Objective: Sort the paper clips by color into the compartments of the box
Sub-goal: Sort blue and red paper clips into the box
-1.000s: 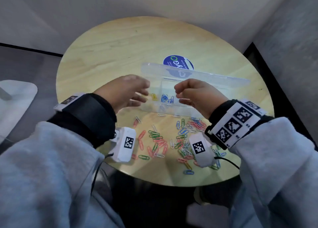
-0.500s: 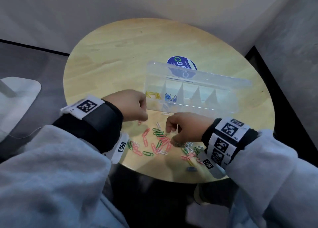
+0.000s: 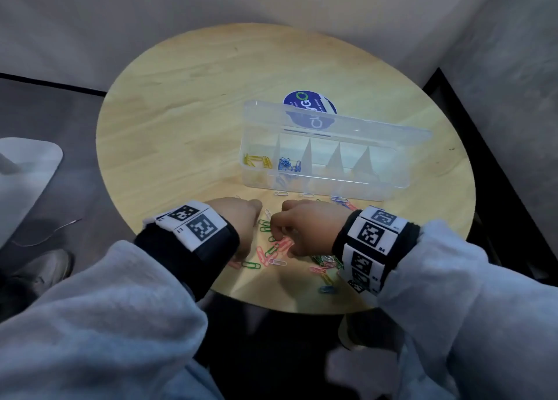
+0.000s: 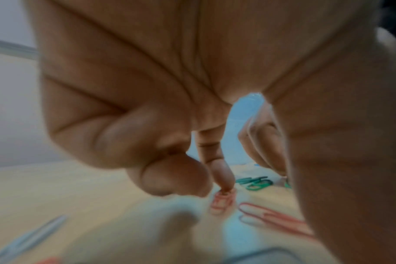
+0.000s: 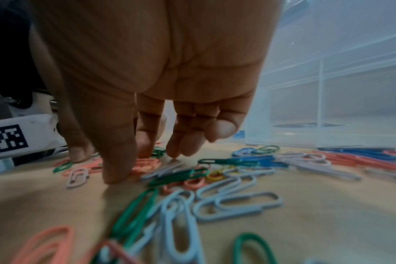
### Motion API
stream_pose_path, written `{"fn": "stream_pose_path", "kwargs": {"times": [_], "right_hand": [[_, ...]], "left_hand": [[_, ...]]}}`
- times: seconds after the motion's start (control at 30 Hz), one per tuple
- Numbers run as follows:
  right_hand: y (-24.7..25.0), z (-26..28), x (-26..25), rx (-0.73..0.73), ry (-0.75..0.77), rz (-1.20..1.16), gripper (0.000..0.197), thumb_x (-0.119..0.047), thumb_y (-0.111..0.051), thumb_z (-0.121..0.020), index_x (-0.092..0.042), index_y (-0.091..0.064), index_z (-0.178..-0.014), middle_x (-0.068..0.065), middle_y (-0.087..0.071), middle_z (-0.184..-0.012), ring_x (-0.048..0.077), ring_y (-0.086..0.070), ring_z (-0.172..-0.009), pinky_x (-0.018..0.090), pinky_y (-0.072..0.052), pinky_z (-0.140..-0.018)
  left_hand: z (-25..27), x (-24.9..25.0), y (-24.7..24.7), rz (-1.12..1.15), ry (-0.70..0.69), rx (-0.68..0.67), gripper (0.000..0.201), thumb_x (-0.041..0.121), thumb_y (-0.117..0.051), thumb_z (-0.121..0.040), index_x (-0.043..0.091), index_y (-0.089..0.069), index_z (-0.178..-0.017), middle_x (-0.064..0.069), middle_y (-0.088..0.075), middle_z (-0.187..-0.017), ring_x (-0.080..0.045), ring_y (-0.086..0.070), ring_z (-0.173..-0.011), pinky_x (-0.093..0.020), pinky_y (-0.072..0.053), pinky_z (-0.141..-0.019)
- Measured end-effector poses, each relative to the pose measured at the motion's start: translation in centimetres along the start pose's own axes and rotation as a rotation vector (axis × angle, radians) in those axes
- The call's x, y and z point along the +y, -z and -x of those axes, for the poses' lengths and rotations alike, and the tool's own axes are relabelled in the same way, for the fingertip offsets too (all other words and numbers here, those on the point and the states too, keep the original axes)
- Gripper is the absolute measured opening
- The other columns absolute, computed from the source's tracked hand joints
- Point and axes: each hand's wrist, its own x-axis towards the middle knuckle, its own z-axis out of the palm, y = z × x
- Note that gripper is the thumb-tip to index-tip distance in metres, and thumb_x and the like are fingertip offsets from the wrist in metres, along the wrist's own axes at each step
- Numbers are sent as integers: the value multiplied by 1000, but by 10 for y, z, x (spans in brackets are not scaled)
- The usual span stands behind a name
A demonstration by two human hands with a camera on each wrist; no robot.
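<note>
Roughly, line by line:

Box: one clear plastic box (image 3: 326,170) on the round wooden table (image 3: 187,121), lid standing open behind it; five compartments counted from the head view, split by four dividers.
Sorted clips: yellow clips (image 3: 256,161) in the leftmost compartment, blue clips (image 3: 288,164) in the next one; the other three look bare, though the glare on the plastic makes that hard to confirm.
Loose clips: a scattered pile of paper clips (image 3: 273,250) on the table in front of the box, pink, green, white, blue and yellow; too many and too tangled to count.
Left hand: the left hand (image 3: 238,221) is down on the pile, fingers curled; the left wrist view shows its fingertip (image 4: 223,180) pressing on a pink clip (image 4: 222,201), which the head view hides under the knuckles.
Right hand: the right hand (image 3: 308,227) has its fingers pointing down and fairly straight, its thumb (image 5: 115,160) touching the table among pink clips; nothing visibly gripped.
Only in the right wrist view: a yellow clip (image 5: 215,176) deep in the pile.
Sticker: one blue round sticker (image 3: 309,105), partly behind the lid.
Hidden: clips under both wrists; the near table edge is cut off by the grey sleeves.
</note>
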Motion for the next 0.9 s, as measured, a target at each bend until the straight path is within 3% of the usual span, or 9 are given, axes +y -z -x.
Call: {"fn": "stream_pose_path", "kwargs": {"times": [0.1, 0.23, 0.37, 0.47, 0.6, 0.7, 0.8, 0.9], "right_hand": [[-2, 1, 4, 27, 3, -30, 26, -23, -67, -81, -22, -56, -105, -7, -43, -96, 15, -46, -87, 25, -37, -70], [-3, 2, 6, 33, 17, -58, 28, -23, -67, -81, -22, -56, -106, -8, -45, -96, 14, -46, -87, 24, -38, -71], [-4, -1, 7, 28, 31, -42, 21, -24, -66, -82, -22, -61, -102, -8, -45, -95, 13, -46, -86, 25, -40, -72], [-4, -2, 9, 43, -5, -60, 17, -24, -63, -84, -21, -62, -100, -8, -48, -93, 13, -46, -85, 24, -39, -71], [-1, -4, 12, 63, -58, -86, 14, -26, -62, -84, -21, -61, -97, -8, -50, -91, 14, -47, -85, 25, -37, -69], [1, -4, 12, 96, -74, -152, 6, -21, -63, -83, -24, -58, -84, -6, -56, -89, 15, -52, -82, 27, -44, -69], [2, -4, 16, 97, -133, -249, 12, -12, -63, -80, -22, -57, -75, -7, -60, -76, 12, -54, -68, 24, -47, -62], [1, -3, 19, 96, -174, -334, 13, -9, -65, -77, -20, -61, -74, -12, -58, -58, 4, -52, -55, 20, -44, -56]], "left_hand": [[-3, -1, 0, 13, 7, 21, 49, 19, -72, -74, 16, -41, -110, -2, -51, -90, -21, -50, -79, -28, -35, -53], [-7, -2, 0, 35, 0, 30, 43, 23, -73, -75, 15, -46, -108, -2, -52, -90, -21, -48, -81, -28, -37, -61], [-11, -2, -4, 80, -41, 37, 21, 19, -71, -76, 19, -55, -89, 0, -57, -88, -19, -49, -80, -25, -33, -58], [-12, -3, -5, 97, -50, 22, 16, 20, -71, -78, 20, -55, -82, 2, -58, -84, -18, -52, -79, -24, -35, -59], [-12, -3, -5, 81, -35, -2, 19, 22, -70, -79, 11, -69, -94, -3, -68, -91, -19, -56, -77, -25, -40, -63], [-10, 0, -5, 50, -30, 4, 20, 21, -67, -81, 12, -71, -98, -3, -69, -91, -19, -56, -75, -25, -40, -59], [-9, 0, -4, 51, -48, 7, 17, 18, -65, -81, 12, -70, -96, -2, -65, -86, -19, -55, -75, -24, -39, -56], [-8, -4, -2, 121, -86, 27, 5, 12, -65, -77, 16, -64, -81, 2, -62, -76, -18, -54, -72, -21, -37, -53]]}}
